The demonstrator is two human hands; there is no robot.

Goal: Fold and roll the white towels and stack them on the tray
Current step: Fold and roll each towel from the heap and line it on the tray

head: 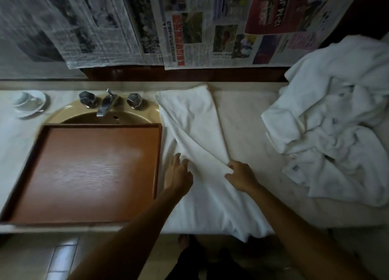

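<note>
A long white cotton towel (189,136) lies spread on the pale counter (242,115), running from the back edge to the front edge, where its end hangs over. It sits just right of the flat brown wooden tray (84,170), which rests over the beige oval sink (109,115) and touches the towel's left side. The left hand (179,174) lies flat on the towel near the tray's right rim, its fingers (176,159) straight and slightly spread, pressing the cloth. The right hand (240,176) pinches a fold of the towel's right edge between thumb and curled fingers (230,166), lifting a diagonal crease. At the counter's right end, a crumpled heap of white towels (336,119) is piled well apart from the hands. A chrome tap with two faceted knobs (107,103) stands behind the sink, and a white cup on a saucer (29,103) sits at the back left corner. Newspaper sheets (168,23) cover the wall above.
</note>
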